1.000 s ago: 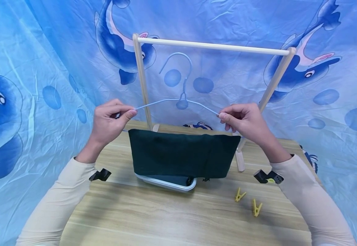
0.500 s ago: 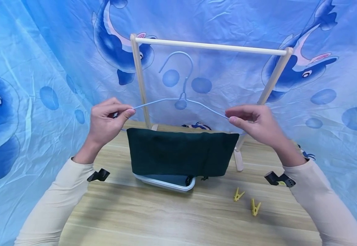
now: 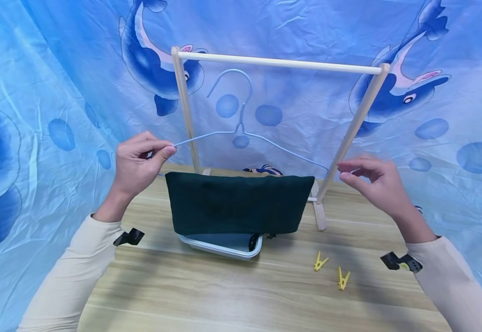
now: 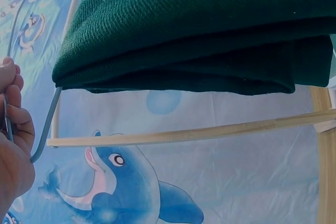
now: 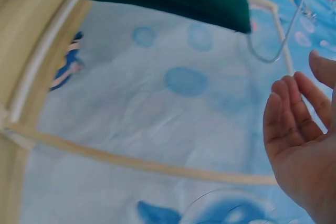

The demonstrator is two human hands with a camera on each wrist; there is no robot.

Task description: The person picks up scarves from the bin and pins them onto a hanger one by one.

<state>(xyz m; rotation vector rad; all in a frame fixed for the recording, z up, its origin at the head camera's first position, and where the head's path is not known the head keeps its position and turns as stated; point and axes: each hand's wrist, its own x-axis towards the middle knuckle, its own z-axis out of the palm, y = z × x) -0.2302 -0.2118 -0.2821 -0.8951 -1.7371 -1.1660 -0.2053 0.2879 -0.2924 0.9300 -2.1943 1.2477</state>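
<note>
A dark green knitted cloth [image 3: 241,203] hangs folded over the lower bar of a pale blue wire hanger [image 3: 242,113], its ribbed weave showing in the left wrist view. My left hand [image 3: 137,159] pinches the hanger's left shoulder between thumb and fingers. Off to the right, my right hand [image 3: 375,182] has its fingers loosely bent and holds nothing; the right wrist view shows it apart from the hanger's curved end [image 5: 270,59]. The hook points up, below the rail [image 3: 278,63] of a wooden rack.
A white tray [image 3: 220,251] with dark contents sits under the cloth, partly covered. Two yellow clothespins [image 3: 319,263] lie on the wooden table [image 3: 232,299] at right. The rack's right post [image 3: 354,124] stands beside the right hand. A dolphin-print curtain surrounds the table.
My right hand has slid outward along the hanger's right shoulder and come off its end. The left hand keeps its pinch, and hanger and cloth have stayed nearly in place.
</note>
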